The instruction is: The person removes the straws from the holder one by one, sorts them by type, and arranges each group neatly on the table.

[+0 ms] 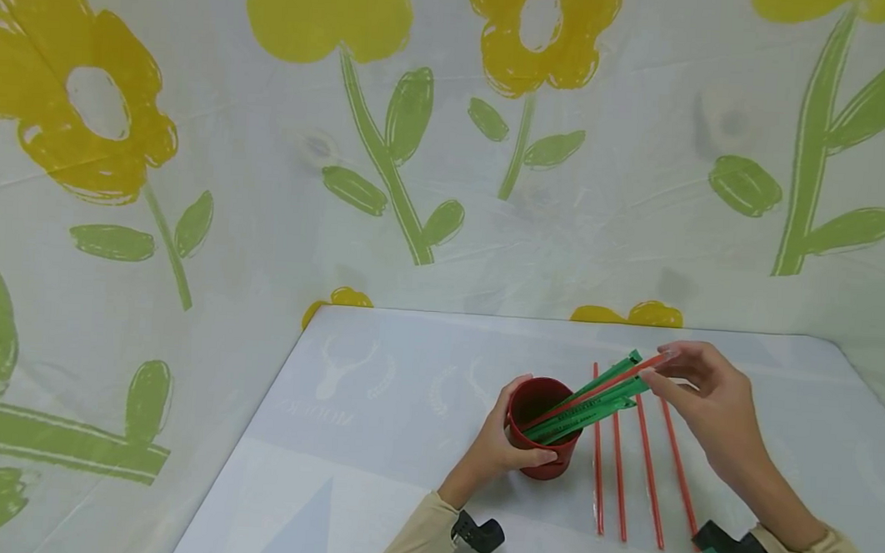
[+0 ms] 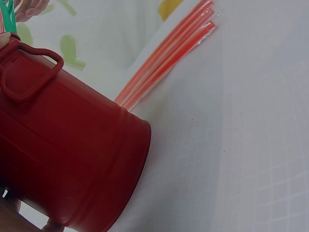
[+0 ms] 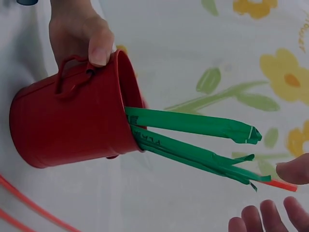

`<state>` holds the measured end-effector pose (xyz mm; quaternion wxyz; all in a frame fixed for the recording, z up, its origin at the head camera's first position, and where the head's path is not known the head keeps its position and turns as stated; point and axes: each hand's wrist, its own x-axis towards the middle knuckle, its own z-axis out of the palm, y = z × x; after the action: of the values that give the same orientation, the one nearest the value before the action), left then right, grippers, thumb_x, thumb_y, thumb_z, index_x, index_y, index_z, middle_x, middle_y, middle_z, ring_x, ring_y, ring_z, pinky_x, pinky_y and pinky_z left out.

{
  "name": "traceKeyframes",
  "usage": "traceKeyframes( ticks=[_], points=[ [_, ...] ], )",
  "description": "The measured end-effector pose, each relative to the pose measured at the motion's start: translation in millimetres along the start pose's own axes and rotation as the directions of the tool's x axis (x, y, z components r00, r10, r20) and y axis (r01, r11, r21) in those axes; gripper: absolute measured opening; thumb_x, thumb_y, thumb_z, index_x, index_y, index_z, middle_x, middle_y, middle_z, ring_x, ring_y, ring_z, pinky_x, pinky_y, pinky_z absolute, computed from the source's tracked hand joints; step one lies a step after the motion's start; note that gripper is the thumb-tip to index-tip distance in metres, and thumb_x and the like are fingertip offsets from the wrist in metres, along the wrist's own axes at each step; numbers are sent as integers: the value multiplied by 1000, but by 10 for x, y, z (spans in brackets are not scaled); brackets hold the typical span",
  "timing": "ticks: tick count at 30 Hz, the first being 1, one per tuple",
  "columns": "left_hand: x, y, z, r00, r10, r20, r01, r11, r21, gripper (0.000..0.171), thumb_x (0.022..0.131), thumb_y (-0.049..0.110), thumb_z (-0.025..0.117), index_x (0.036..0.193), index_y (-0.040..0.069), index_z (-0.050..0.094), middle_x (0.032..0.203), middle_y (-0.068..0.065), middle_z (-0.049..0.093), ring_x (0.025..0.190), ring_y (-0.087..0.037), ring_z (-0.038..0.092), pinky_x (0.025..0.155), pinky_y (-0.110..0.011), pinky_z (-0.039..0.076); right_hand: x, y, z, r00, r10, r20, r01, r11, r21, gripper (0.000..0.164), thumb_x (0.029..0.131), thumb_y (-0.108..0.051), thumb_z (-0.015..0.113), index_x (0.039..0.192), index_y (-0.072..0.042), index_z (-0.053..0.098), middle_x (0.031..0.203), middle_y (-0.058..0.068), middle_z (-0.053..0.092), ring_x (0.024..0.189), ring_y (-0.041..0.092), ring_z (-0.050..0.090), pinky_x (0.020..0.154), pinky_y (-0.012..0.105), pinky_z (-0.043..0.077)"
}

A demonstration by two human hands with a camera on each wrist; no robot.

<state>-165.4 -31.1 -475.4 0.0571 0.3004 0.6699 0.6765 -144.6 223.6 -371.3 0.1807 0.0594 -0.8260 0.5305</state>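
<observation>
My left hand [image 1: 505, 438] grips a red metal bucket [image 1: 550, 464] by its side, with the thumb near the rim; the bucket tilts toward the right. Green wrapped sticks [image 3: 193, 123] and one red straw [image 3: 282, 184] stick out of its mouth. At the straw's outer end is my right hand [image 1: 710, 399]. Its thumb [image 3: 295, 170] and fingertips [image 3: 270, 212] stand apart on either side of the straw tip, which shows in the gap between them. The lower ends of the sticks are hidden inside the bucket.
Several red straws [image 1: 646, 471] in clear wrappers lie side by side on the white table [image 1: 374, 440], right of the bucket. A cloth [image 1: 627, 194] with yellow flowers hangs behind the table. Each wrist wears a black camera [image 1: 736, 551].
</observation>
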Motion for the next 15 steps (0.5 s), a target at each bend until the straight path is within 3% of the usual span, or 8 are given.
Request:
traceKeyframes(
  ticks=[7, 15],
  points=[
    [-5, 10, -3, 1000, -2, -6, 2, 1000, 0, 87, 78, 24, 76, 145, 4, 23, 139, -18, 40, 127, -39, 36, 94, -38, 46, 12, -66, 38, 999, -34, -16, 34, 999, 5, 27, 85, -6, 70, 107, -2, 56, 100, 1, 59, 84, 4, 59, 71, 10, 49],
    [-2, 18, 1, 1000, 5, -9, -5, 1000, -13, 86, 78, 24, 76, 144, 4, 24, 138, -19, 41, 126, -41, 36, 94, -38, 46, 19, -94, 52, 998, -39, -40, 39, 999, -2, 22, 85, -6, 69, 103, 0, 57, 96, 0, 59, 83, 5, 59, 70, 10, 49]
  ],
)
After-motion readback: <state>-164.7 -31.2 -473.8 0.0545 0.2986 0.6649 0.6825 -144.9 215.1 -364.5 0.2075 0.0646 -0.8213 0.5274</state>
